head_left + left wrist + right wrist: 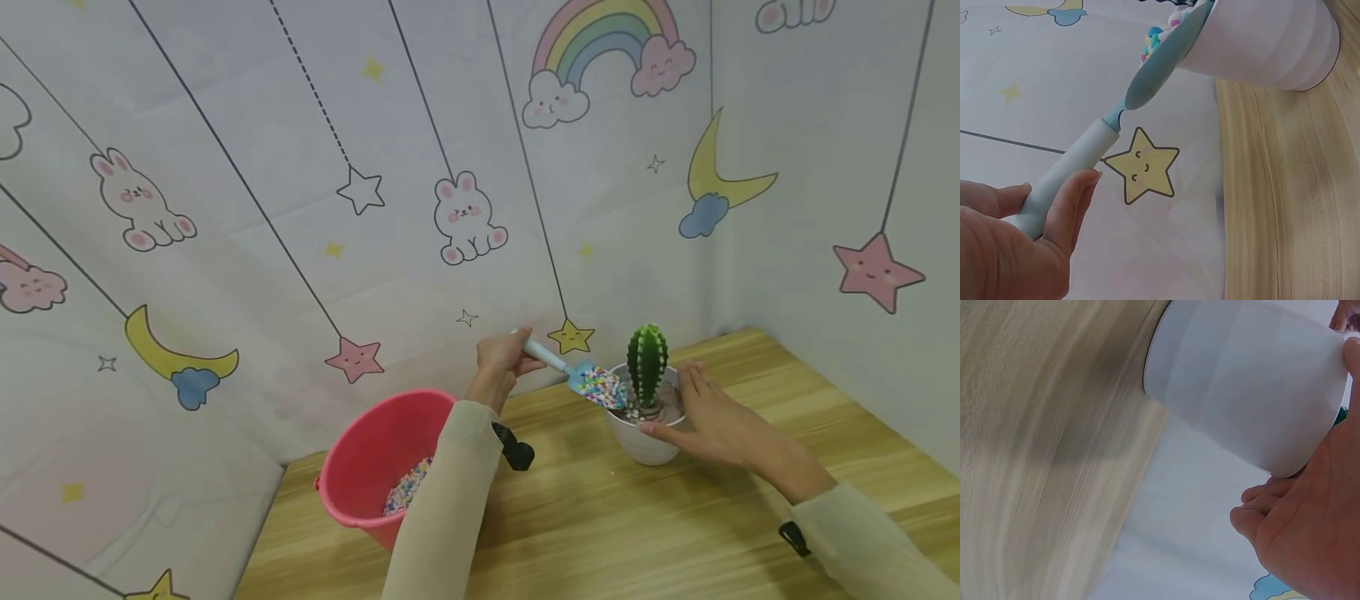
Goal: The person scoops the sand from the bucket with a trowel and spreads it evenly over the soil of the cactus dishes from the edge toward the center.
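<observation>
My left hand (pixel 504 360) grips the pale handle of a small blue shovel (pixel 1169 59) heaped with multicoloured beads (pixel 602 387). The shovel's tip is over the near-left rim of a white plant pot (pixel 647 442). A green cactus (pixel 647 362) stands upright in the pot, with dark and light bits around its base. My right hand (pixel 723 425) holds the pot from the right, thumb at the near rim and fingers at the far side. In the right wrist view, the thumb and fingers of the right hand (pixel 1310 519) touch opposite sides of the pot (pixel 1241 381).
A pink bucket (pixel 352 483) with more beads stands at the left, partly behind my left sleeve. The wood-grain table (pixel 600 533) meets a cloth backdrop (pixel 300 108) printed with stars, rabbits and moons.
</observation>
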`<state>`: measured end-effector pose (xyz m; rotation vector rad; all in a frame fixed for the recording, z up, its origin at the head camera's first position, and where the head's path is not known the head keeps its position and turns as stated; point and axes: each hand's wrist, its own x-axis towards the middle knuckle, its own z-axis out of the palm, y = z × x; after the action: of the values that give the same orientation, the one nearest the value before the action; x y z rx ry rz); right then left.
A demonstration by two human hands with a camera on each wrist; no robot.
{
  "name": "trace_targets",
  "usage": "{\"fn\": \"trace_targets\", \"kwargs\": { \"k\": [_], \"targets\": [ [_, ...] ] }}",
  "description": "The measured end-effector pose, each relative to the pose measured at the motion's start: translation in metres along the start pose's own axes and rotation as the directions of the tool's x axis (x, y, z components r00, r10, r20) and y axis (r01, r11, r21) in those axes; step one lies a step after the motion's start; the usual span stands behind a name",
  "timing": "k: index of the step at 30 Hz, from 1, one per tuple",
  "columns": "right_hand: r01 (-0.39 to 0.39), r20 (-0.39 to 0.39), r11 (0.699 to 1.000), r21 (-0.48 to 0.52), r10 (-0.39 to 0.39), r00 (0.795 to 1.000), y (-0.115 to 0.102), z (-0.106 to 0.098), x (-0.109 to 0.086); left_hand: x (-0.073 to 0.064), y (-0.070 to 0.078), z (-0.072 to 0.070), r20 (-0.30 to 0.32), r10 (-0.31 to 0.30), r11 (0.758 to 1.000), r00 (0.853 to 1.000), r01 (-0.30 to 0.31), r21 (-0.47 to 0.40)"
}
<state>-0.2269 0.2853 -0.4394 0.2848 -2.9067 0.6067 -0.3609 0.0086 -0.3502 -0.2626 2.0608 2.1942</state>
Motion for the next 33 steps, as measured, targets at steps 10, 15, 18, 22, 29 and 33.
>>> {"fn": "trace_targets", "kwargs": {
  "k": [10, 15, 18, 22, 29, 33],
  "targets": [
    [0.003, -0.004, 1.000, 0.000, -0.003, 1.000, 0.000, 0.000, -0.001, -0.003, 0.001, 0.001, -0.010, 0.018, 1.000, 1.000, -0.018, 0.000],
    [-0.003, -0.009, 1.000, 0.001, 0.003, 1.000, -0.003, 0.000, -0.002, -0.004, -0.001, 0.002, -0.021, 0.035, 0.999, 0.999, -0.034, 0.003],
    [-0.012, -0.012, 1.000, -0.011, 0.011, 1.000, -0.006, 0.001, -0.003, -0.005, -0.002, 0.003, -0.027, 0.047, 0.999, 0.999, -0.047, 0.004],
    [-0.018, -0.016, 0.999, -0.031, 0.017, 1.000, -0.010, 0.002, -0.003, -0.007, -0.002, 0.004, -0.043, 0.069, 0.998, 0.997, -0.069, 0.006],
    [-0.012, -0.034, 0.999, -0.037, 0.011, 0.999, -0.010, 0.004, -0.004, -0.014, -0.001, 0.006, -0.048, 0.134, 0.990, 0.990, -0.132, 0.047],
    [-0.013, -0.037, 0.999, -0.039, 0.011, 0.999, -0.010, 0.005, -0.004, -0.016, 0.000, 0.006, -0.051, 0.156, 0.986, 0.986, -0.153, 0.069]
  ]
}}
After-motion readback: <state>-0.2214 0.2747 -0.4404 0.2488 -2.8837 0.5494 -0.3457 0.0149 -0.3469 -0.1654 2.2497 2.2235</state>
